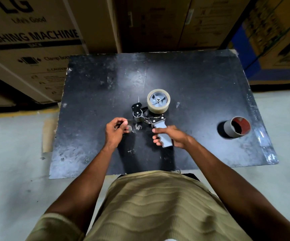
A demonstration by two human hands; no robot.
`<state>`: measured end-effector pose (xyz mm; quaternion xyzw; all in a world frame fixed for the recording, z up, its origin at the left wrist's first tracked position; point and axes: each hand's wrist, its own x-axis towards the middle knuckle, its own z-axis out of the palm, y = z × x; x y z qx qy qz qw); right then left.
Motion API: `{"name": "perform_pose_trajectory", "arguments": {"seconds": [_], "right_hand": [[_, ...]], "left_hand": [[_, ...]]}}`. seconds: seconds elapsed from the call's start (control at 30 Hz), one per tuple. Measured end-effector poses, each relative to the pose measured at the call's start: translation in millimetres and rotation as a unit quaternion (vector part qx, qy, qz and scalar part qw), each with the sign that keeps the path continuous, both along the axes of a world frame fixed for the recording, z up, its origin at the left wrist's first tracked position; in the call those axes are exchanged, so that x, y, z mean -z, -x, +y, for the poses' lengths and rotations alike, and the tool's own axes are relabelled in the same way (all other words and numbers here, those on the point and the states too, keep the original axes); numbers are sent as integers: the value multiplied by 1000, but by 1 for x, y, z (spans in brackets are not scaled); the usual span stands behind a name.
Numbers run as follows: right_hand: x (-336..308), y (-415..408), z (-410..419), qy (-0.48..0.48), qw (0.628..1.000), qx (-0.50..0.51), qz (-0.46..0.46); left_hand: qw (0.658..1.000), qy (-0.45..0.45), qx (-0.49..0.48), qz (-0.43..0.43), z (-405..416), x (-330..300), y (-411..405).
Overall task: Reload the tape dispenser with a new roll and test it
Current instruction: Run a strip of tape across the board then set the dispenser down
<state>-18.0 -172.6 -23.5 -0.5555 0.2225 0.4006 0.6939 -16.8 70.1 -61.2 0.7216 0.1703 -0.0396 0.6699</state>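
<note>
A grey-handled tape dispenser (151, 117) lies on its side in the middle of the black tabletop (97, 87). A roll of clear tape (158, 108) sits on its grey hub. My right hand (171, 136) is wrapped around the dispenser's grip. My left hand (115, 132) is just left of the dispenser's front roller, with its fingertips pinched on the loose clear end of the tape (129, 126). An empty tape core (237, 126), grey outside and reddish inside, stands on the table at the right.
Large cardboard cartons (29, 49) are stacked against the table's far and left sides, with more boxes (276, 32) at the back right. The table's near edge touches my torso. Pale concrete floor (14, 153) lies on both sides.
</note>
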Motion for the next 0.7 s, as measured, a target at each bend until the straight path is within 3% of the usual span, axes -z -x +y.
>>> {"name": "perform_pose_trajectory", "arguments": {"seconds": [0.1, 0.43, 0.7], "right_hand": [[-9, -5, -1, -32, 998, -35, 49], [-31, -14, -23, -147, 984, 11, 101], [-56, -10, -41, -174, 969, 61, 165]], "left_hand": [[999, 30, 11, 21, 2, -6, -4], [993, 48, 89, 53, 7, -30, -16], [983, 66, 137, 98, -5, -42, -25]]}}
